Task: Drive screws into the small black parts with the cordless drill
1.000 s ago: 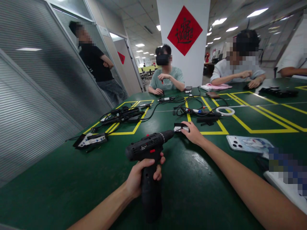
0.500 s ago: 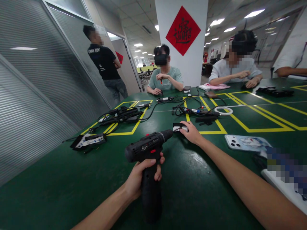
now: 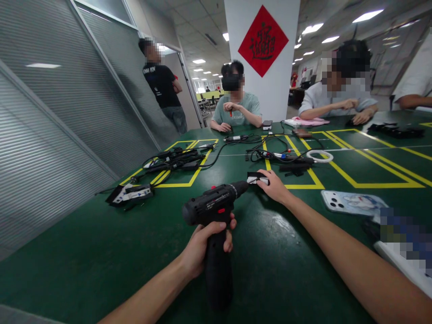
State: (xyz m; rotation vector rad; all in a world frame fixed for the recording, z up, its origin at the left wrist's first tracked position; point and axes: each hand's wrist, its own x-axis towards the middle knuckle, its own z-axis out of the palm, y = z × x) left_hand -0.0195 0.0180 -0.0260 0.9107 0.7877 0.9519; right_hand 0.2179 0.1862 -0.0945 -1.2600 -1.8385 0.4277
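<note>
Gripping the drill point(image 3: 211, 204), your left hand point(image 3: 201, 246) is pointing its long axis at the block point(image 3: 252, 180) your right hand point(image 3: 274, 186) is clasping

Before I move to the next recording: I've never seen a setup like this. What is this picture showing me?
There's no robot here. A camera worn on a person's head looks forward and down, so each grip you see below is that person's own bare hand. The left grip is wrapped around the handle of a black power drill. The right grip holds a small black-and-white part near the drill's front end; I can't tell whether they touch. The green table has yellow lines, and on it lie tangled black cables and a phone. Across it sits a person in a green shirt.
</note>
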